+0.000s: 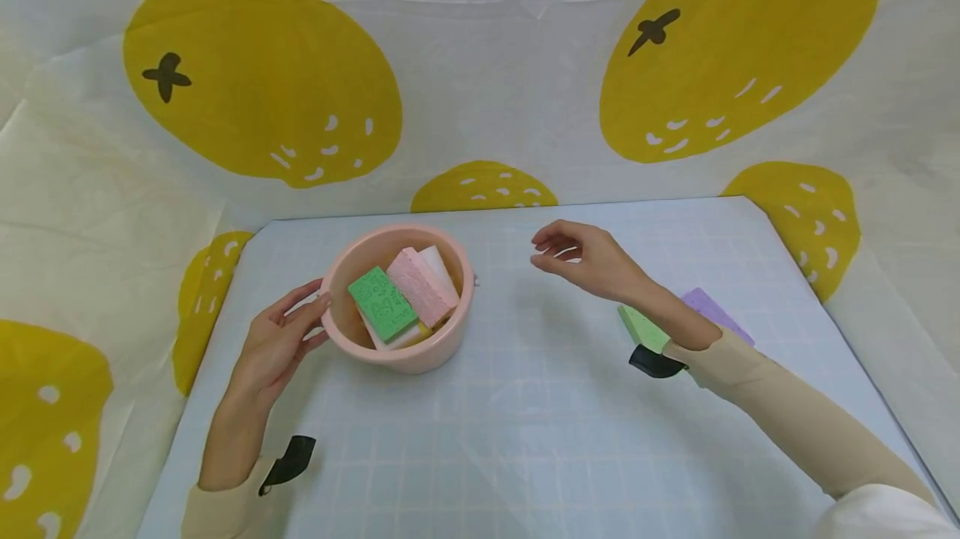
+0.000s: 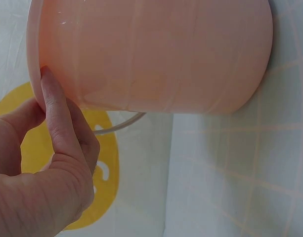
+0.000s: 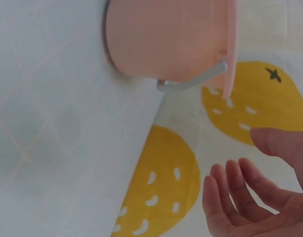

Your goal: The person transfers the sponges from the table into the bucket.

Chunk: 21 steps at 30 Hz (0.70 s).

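A pink bucket (image 1: 423,362) stands on the table, left of centre in the head view. Inside it lie a green sponge (image 1: 384,304), a pink sponge (image 1: 422,285) and white pieces (image 1: 441,264), with a bit of yellow beneath. My left hand (image 1: 273,343) pinches the bucket's rim at its left side; the left wrist view has the thumb at the lip and fingers against the outer wall. To the right of the bucket, my right hand (image 1: 588,257) hovers over the table, fingers loosely bent and holding nothing.
Under my right forearm lie a light green sponge (image 1: 643,327) and a purple sponge (image 1: 712,312), both partly hidden. The bucket's pale handle (image 3: 191,83) hangs behind it. A patterned cloth (image 1: 495,89) rises along the table's back and sides.
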Available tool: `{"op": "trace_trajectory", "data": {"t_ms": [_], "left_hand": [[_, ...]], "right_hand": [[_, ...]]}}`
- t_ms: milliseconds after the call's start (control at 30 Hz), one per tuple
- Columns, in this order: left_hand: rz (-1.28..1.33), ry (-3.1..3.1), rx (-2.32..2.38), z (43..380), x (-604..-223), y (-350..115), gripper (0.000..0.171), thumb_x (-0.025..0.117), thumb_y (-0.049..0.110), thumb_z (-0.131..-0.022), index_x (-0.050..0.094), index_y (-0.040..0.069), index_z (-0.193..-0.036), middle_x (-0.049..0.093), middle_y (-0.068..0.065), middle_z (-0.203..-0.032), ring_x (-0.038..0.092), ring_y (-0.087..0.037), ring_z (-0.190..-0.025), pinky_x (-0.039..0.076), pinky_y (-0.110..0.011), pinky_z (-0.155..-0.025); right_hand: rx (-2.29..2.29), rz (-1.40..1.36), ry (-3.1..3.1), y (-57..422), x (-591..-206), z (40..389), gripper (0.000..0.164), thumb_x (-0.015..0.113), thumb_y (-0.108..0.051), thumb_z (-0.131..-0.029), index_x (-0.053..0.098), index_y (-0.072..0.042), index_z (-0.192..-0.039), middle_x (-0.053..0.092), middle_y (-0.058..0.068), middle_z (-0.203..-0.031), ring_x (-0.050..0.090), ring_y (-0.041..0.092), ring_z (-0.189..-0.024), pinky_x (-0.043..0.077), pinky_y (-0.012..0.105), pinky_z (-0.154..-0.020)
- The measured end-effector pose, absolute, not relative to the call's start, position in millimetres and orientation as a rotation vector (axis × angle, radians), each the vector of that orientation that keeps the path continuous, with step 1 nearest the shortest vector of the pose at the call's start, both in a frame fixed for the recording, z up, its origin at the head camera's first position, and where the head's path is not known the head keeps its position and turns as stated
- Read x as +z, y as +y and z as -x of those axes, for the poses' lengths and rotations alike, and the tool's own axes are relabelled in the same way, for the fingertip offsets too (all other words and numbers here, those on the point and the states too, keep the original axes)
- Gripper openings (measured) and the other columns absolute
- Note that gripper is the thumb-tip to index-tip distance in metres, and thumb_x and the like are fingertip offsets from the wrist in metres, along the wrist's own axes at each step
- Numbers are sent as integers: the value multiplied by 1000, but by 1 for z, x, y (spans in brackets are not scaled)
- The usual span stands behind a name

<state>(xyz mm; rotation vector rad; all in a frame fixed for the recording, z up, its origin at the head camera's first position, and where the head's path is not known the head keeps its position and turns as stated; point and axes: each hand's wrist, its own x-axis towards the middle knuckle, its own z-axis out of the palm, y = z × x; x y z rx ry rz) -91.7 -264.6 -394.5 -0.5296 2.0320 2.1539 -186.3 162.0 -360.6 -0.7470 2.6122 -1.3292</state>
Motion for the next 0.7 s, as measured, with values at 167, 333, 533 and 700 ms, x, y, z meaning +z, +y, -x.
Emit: {"op": "trace_trajectory", "data": {"t_ms": [167,333,533,700], "left_hand": [[528,2034,2149,91,-395,-265,82,80,41,-89,43,10,-155,72,10,-113,69,-9,-99,60,-24,-84],[530,2033,2149,91,-394,-265,82,80,41,-89,43,10,-156,72,10,-113,68,-9,-98,60,-24,-84],[529,2027,2155,91,-395,-265,82,80,40,-89,42,10,-156,72,11,-112,68,-9,-98,60,-24,-84],[524,2021,2164,92,-396,-265,81,80,40,-89,43,10,-155,72,11,-113,68,-9,-98,60,-24,-85]], "right_hand": [[-1342,680,2635,177,-367,184,30,75,-24,-97,68,-5,-119,70,10,-114,66,21,-105,56,44,-99],[-1366,627,2647,191,-374,180,31,75,-23,-97,68,-3,-119,70,11,-115,66,23,-106,55,46,-100],[-1348,569,2675,209,-385,174,31,74,-22,-97,67,-4,-121,70,11,-116,66,24,-106,56,41,-98],[-1323,492,2695,224,-396,169,34,74,-24,-98,66,-3,-123,69,11,-118,66,26,-108,55,23,-94]]}}
